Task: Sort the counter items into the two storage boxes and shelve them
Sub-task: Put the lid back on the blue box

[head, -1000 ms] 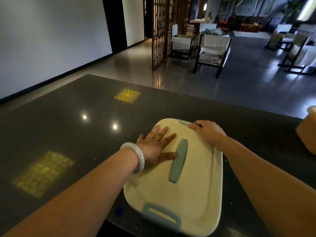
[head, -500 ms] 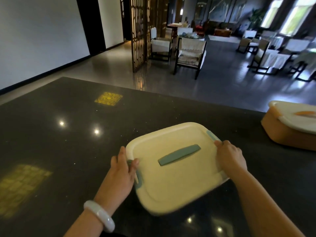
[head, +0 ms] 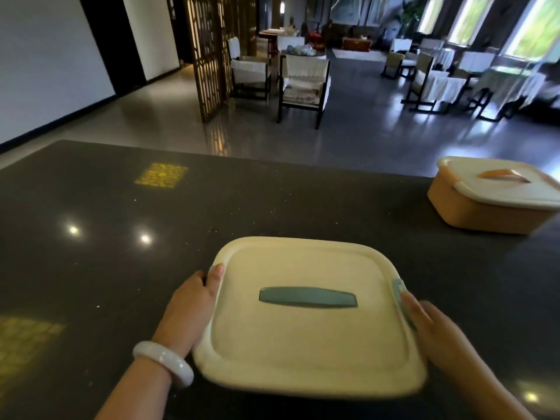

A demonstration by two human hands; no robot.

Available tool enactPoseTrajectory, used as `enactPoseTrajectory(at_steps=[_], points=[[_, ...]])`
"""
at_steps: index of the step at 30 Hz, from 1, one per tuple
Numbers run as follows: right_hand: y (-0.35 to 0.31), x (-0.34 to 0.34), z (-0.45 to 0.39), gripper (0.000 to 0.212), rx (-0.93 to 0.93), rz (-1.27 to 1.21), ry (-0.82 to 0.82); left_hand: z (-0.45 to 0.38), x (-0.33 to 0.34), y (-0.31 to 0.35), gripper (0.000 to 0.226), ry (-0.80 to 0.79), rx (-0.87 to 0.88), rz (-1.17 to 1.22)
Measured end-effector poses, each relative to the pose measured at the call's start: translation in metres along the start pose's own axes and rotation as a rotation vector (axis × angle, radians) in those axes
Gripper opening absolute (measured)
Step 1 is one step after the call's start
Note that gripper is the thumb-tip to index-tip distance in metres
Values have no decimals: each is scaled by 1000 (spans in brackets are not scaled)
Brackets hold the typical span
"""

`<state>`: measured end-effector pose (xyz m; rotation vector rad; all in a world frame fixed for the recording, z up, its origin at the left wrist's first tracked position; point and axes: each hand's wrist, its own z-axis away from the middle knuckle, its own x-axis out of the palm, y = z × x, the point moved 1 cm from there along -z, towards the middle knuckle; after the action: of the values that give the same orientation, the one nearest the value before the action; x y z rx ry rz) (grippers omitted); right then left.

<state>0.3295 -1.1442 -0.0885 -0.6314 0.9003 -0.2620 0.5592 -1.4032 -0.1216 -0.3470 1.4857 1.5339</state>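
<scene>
A storage box with a cream lid (head: 306, 338) and a teal handle (head: 307, 297) sits in front of me on the dark counter (head: 121, 268). My left hand (head: 191, 307) grips its left edge at the side clip, thumb on the lid. My right hand (head: 424, 325) holds the right edge at the teal clip (head: 399, 287). The box body under the lid is hidden. A second storage box (head: 485, 213), orange with a cream lid and an orange handle, stands closed at the counter's far right.
The counter's far edge drops to a grey floor. Beyond it stand a wooden lattice screen (head: 209, 56), several chairs (head: 303, 83) and tables with white cloths (head: 448, 83). A white bangle (head: 163, 360) is on my left wrist.
The box has turned so its handle lies left to right. My left hand went from flat on the lid to gripping the left edge. The orange box has come fully into view.
</scene>
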Motion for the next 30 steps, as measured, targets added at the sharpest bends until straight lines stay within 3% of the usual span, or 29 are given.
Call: enactPoseTrajectory(at_steps=[5,11,19,24,30], points=[[-12,9,-12,38,-8,-237,8,2,-4,0,81,-90,-28,90],[3,12,-13,36,-21,-268,78,13,-2,-2,76,-150,-92,286],[56,-13,16,33,31,-410,84,65,16,11,67,-149,-43,379],[115,-56,35,31,55,-479,155,99,48,53,60,-209,7,382],[226,-141,87,35,115,-562,325,174,132,137,63,-391,121,325]])
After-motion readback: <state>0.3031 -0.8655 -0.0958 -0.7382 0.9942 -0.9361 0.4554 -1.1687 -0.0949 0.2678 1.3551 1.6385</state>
